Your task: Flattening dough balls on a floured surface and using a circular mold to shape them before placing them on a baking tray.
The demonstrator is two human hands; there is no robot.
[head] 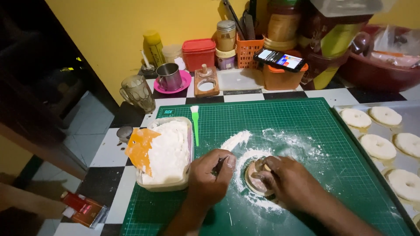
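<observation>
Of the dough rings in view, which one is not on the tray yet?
The dough ring under the right hand on the green cutting mat. The other rings lie on the metal tray at the right.

Under my hands I log a green cutting mat [306, 131] with a pale grid, dusted with white flour [245, 166], on a black-and-white chequered counter [113, 175]. Left of my left hand: white flour tub [168, 153], orange scraper [140, 148], green-handled brush [195, 124]. Right of my right hand: pale dough rings [378, 146] on a grey tray [407, 109]; beyond, a yellow wall [131, 26].
</observation>
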